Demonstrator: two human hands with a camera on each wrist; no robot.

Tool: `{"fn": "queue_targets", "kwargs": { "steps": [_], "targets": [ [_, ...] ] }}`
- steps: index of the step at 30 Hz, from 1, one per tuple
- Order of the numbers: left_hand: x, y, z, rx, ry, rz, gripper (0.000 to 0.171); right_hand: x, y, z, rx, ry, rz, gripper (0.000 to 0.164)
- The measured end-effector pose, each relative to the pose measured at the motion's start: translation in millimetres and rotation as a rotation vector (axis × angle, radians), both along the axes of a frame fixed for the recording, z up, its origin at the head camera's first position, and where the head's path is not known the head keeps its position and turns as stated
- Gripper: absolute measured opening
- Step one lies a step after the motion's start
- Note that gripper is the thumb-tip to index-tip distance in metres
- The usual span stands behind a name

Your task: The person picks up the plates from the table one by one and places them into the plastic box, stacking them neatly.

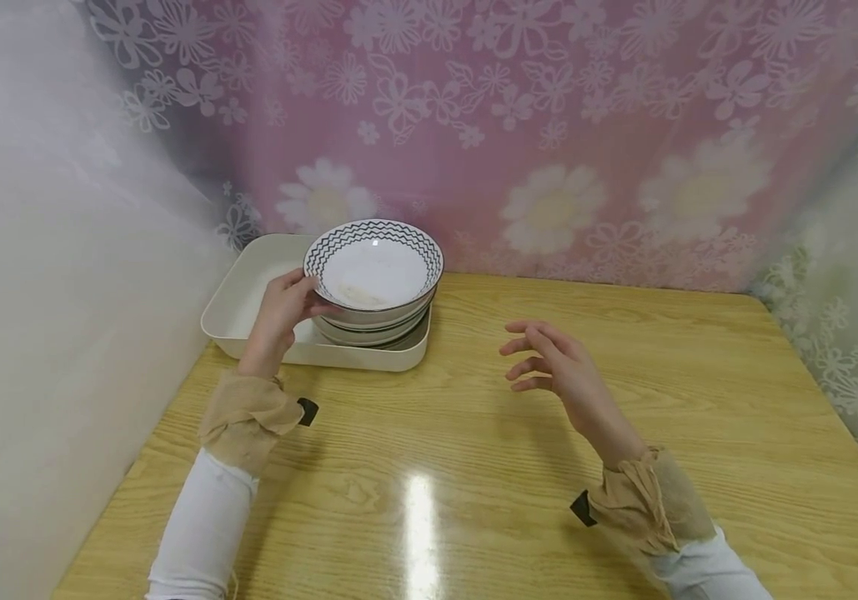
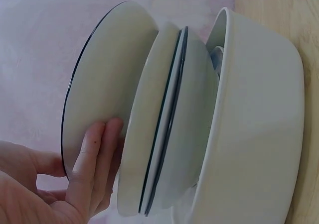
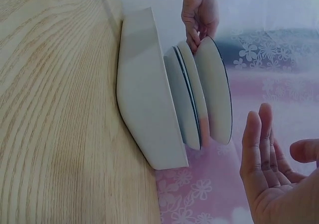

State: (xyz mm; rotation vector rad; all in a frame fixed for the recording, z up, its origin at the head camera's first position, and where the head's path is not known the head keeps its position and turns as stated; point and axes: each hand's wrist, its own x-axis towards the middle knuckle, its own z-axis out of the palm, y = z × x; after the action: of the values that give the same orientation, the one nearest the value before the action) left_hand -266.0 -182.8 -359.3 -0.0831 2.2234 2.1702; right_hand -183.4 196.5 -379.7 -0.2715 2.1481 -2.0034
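A shallow bowl [image 1: 374,271] with a black zigzag band inside its rim sits uppermost over a stack of plates [image 2: 194,119]. My left hand [image 1: 282,315] grips the bowl's left edge, thumb at the rim and fingers underneath. From the left wrist view, the bowl is partly raised off the dish below, with a gap on the hand's side. The dark-rimmed plates stand inside a cream rectangular bin [image 1: 353,357]. To the right, my right hand [image 1: 559,367] hovers above the table, fingers loosely spread and holding nothing.
Wood-grain table [image 1: 474,467] spreads in front and to the right of the bin. A pink flowered curtain [image 1: 466,142] hangs right behind it, and a pale sheet [image 1: 76,250] borders the left side. Something greyish [image 2: 217,58] shows at the bin's inner edge.
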Motion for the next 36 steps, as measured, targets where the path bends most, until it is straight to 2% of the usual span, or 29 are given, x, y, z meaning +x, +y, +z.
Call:
{"fn": "queue_targets", "kwargs": {
  "steps": [8,13,18,26,29,36],
  "targets": [
    [-0.1,-2,-4.1,-0.027,-0.019,-0.009,0.047,-0.3,1,-1.5,-0.006,-0.005,0.003,0.046],
    [-1.0,-5,-1.9,-0.08,-0.045,-0.066,0.048,0.2,1,-0.6,-0.006,-0.011,0.0,0.047],
    [-2.6,-6,-1.5,-0.214,-0.043,-0.112,0.047,0.8,0,0.5,-0.017,-0.022,0.0,0.045],
    [-4.7,-10,-2.3,-0.466,0.007,-0.074,0.044,1.0,0,-1.5,-0.04,-0.02,0.01,0.042],
    [-5.4,-12,-2.7,-0.481,0.003,-0.066,0.047,1.2,0,-1.4,-0.035,-0.017,0.007,0.043],
    [-3.6,-13,-2.5,-0.414,0.018,-0.061,0.058,1.7,1,-0.1,-0.007,-0.025,0.003,0.047]
  ]
}}
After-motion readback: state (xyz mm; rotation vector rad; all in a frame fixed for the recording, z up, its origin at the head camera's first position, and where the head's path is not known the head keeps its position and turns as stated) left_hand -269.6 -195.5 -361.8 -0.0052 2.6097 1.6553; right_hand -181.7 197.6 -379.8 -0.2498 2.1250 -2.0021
